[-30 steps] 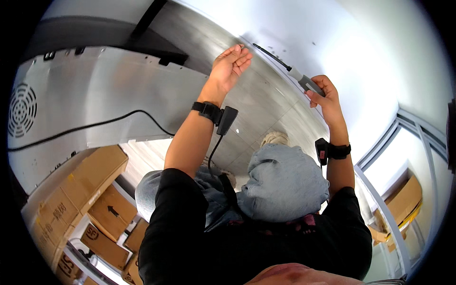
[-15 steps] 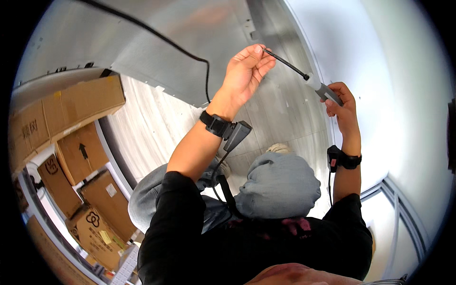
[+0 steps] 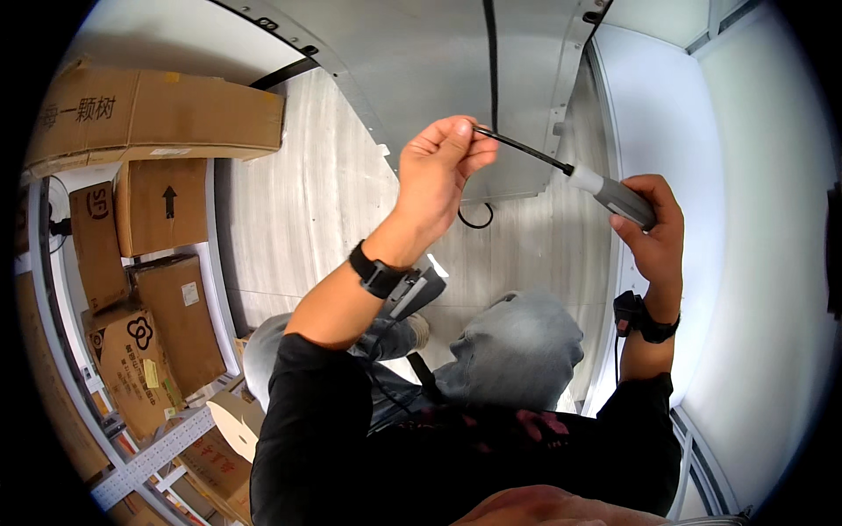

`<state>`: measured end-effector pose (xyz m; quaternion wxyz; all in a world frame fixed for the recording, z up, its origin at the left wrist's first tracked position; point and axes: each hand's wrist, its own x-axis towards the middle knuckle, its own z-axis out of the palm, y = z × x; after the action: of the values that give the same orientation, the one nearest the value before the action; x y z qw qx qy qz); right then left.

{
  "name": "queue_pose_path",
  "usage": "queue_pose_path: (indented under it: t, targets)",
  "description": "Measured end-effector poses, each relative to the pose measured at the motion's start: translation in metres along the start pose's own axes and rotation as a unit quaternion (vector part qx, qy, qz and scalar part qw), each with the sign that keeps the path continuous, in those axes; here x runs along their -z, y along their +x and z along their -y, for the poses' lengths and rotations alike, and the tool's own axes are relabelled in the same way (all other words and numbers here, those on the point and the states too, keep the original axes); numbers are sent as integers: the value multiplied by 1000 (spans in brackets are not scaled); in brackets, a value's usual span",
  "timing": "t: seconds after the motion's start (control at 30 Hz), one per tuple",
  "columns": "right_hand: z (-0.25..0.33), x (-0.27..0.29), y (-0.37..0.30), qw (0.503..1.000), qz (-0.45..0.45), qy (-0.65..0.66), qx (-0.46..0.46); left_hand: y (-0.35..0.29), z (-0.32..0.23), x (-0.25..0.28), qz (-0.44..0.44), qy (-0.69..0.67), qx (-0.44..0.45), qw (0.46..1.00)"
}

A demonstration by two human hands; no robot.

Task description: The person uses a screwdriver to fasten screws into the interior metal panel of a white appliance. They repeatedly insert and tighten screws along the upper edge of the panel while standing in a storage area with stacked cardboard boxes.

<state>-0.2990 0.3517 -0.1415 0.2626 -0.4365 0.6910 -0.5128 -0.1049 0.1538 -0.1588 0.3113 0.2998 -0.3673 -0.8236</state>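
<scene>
A screwdriver (image 3: 533,150) with a thin black shaft and a grey-and-white handle spans the space between my two hands. Its shaft slants down to the right, tip toward the left. My left hand (image 3: 441,162) pinches around the tip between thumb and fingers; whether a small screw sits there too is hidden. Around the back of the handle, the fingers of my right hand (image 3: 658,232) are closed. Beyond my hands stands a large grey metal panel (image 3: 412,57), with a black cable (image 3: 491,66) running down its face.
Cardboard boxes (image 3: 197,114) are stacked at the left, several on a metal shelf rack (image 3: 149,454). A white panel (image 3: 671,131) rises close on my right. Below my hands lies pale wood-look floor (image 3: 276,210), with my bent knees (image 3: 513,351) nearer me. Wrist straps carry small devices.
The view has swung, and the metal panel now faces me more squarely. The screwdriver stays in both hands. My right hand appears slightly lower and farther right.
</scene>
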Motion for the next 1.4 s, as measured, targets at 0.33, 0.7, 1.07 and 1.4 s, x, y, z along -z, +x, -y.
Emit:
queue_pose_path:
  t: [0.33, 0.7, 1.07, 1.4]
  targets:
    - [98, -70, 36, 986, 24, -137, 87, 1, -69, 47, -78, -64, 45, 994]
    - [124, -179, 15, 986, -7, -150, -74, 32, -79, 122, -54, -94, 127, 986]
    - [69, -274, -10, 984, -35, 118, -127, 60, -74, 131, -44, -66, 87, 993]
    - [75, -295, 4, 975, -53, 166, -137, 79, -76, 129, -61, -93, 87, 990]
